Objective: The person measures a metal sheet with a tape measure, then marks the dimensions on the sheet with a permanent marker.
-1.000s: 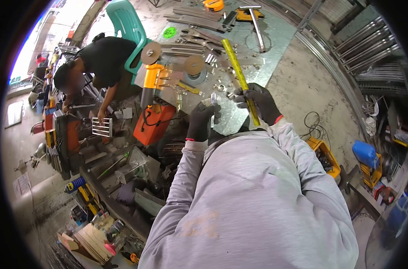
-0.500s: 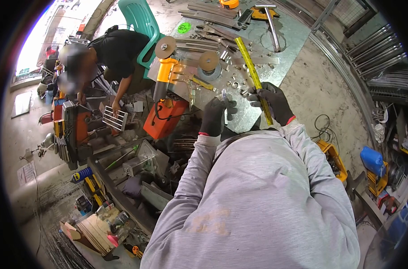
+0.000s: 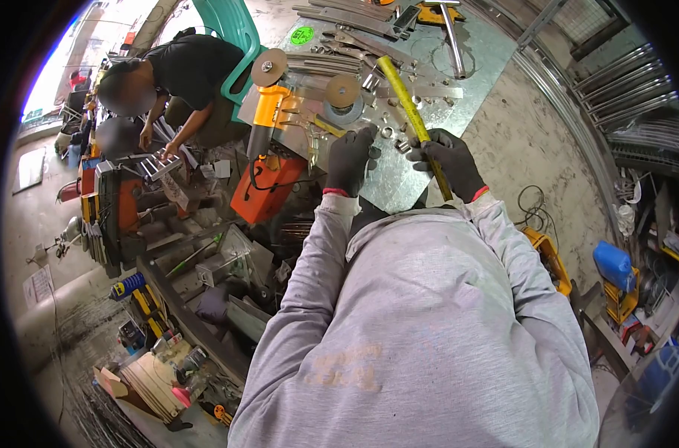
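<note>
My right hand (image 3: 453,163), in a dark glove, is wrapped round a long yellow bar (image 3: 404,97) that looks like a level or ruler and slants up and away. My left hand (image 3: 349,162), also gloved, is closed at the near edge of the metal-topped table (image 3: 395,175); what it holds, if anything, is hidden. Beside it lies a yellow-handled tool (image 3: 328,125). Small metal rings (image 3: 387,132) lie between my hands. Behind my left hand is a cutting disc (image 3: 343,90) on the table, and to its left an orange angle grinder (image 3: 271,108).
At the left a co-worker in dark clothes (image 3: 194,71) bends over a metal grid (image 3: 159,166), near a green chair (image 3: 253,52). A red-orange box (image 3: 261,196) stands by the table. Flat metal bars (image 3: 347,22) and a T-shaped tool (image 3: 453,45) lie at the far side.
My left hand has moved slightly up and left, and the pale thin item seen in it before no longer shows. The yellow bar has tilted a little left. The co-worker's hands and grid have shifted.
</note>
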The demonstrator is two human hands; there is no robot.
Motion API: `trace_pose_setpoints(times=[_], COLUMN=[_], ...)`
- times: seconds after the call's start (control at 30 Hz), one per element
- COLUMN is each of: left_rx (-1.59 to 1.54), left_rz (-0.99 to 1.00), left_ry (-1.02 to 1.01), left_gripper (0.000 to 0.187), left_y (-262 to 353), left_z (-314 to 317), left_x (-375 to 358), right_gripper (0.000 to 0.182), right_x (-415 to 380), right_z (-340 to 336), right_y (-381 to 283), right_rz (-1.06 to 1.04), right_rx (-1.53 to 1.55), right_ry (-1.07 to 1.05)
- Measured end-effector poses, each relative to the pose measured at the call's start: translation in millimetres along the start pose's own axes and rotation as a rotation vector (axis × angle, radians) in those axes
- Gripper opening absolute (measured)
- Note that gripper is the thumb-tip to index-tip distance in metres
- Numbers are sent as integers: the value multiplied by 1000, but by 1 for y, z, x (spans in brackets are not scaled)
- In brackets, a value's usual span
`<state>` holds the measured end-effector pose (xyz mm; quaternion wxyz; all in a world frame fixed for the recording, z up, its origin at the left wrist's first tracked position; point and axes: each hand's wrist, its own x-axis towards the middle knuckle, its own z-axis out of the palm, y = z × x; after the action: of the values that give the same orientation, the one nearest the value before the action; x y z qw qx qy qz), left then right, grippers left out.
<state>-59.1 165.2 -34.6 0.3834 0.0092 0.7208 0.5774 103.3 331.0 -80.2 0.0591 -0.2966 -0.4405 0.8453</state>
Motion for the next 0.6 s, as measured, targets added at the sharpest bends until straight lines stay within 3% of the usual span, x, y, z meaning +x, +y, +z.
trace_pose_setpoints(times=[0.07, 0.23, 0.37, 0.43, 0.6], left_rx=[141, 150, -22, 199, 188], left_rz=[175, 123, 93, 117, 99], left_ry=[-24, -14, 16, 39, 10], left_gripper=[29, 22, 20, 21, 22], left_y=[-10, -41, -39, -34, -37], left_z=[-3, 10, 16, 9, 12], left_x=[-8, -20, -19, -12, -18], right_gripper=[24, 26, 29, 30, 31], right_x=[-1, -10, -9, -9, -6], right_z=[2, 14, 21, 21, 17], right_y=[1, -7, -9, -9, -13], right_rz=[-4, -12, -9, -7, 10], right_rx=[-65, -160, -231, -235, -219], right_ry=[2, -9, 33, 36, -77])
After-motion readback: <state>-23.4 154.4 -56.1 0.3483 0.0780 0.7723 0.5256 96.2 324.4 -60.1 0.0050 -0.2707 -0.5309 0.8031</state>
